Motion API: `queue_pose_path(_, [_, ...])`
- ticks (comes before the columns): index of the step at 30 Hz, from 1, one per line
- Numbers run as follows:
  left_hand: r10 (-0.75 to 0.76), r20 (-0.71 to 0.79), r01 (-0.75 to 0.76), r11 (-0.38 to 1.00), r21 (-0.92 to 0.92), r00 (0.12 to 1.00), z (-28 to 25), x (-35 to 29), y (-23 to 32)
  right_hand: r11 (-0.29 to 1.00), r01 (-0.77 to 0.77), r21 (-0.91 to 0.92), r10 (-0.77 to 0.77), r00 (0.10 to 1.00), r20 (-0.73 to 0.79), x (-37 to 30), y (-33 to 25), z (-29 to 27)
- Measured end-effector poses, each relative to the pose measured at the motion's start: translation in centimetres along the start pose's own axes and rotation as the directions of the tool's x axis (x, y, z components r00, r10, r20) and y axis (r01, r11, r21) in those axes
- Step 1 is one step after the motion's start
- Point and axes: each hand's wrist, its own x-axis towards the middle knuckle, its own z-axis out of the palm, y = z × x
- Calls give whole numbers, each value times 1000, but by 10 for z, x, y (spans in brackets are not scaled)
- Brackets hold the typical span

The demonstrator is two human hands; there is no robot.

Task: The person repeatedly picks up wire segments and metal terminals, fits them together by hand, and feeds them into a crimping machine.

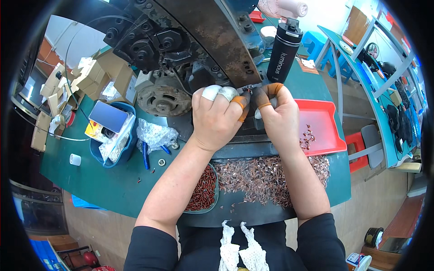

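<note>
Both my hands meet at the lower end of a dark, worn metal machine (199, 34). My left hand (218, 115) has white wraps and orange finger covers on its fingers. Its thumb and fingertips are pinched together, and what they grip is too small to make out. Close beside it, my right hand (282, 122) also pinches, with orange covers and darkened tips; its fingers hide whatever is in them. Below my forearms lies a spread of small copper-coloured pieces (253, 180). A clear-edged container of dark red, rod-like parts (201, 194) sits by my left forearm.
A red tray (338, 135) with a few small pieces stands to the right. Behind it rises a black bottle (284, 52). On the left are a blue basket (107, 160) of odds and ends, plastic wrap (156, 134), blue-handled pliers (145, 156) and cardboard boxes (106, 74).
</note>
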Motion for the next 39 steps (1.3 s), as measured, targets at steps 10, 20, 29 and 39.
queue_pose_path(10, [7, -8, -7, 1000, 5, 1000, -1, -3, -1, 960, 226, -164, -219, 974, 58, -2, 8, 1])
queue_pose_path(20, [-304, 186, 337, 923, -187, 934, -52, -1, 19, 897, 371, -240, -362, 928, 83, 2, 10, -2])
queue_pose_path(29, [-448, 500, 592, 788, -171, 741, -106, -46, 39, 907, 312, -283, -322, 947, 9, -11, -4, 1])
queue_pose_path(39, [-531, 709, 659, 742, 124, 464, -143, -66, 44, 979, -52, 197, 27, 991, 128, 2, 6, -3])
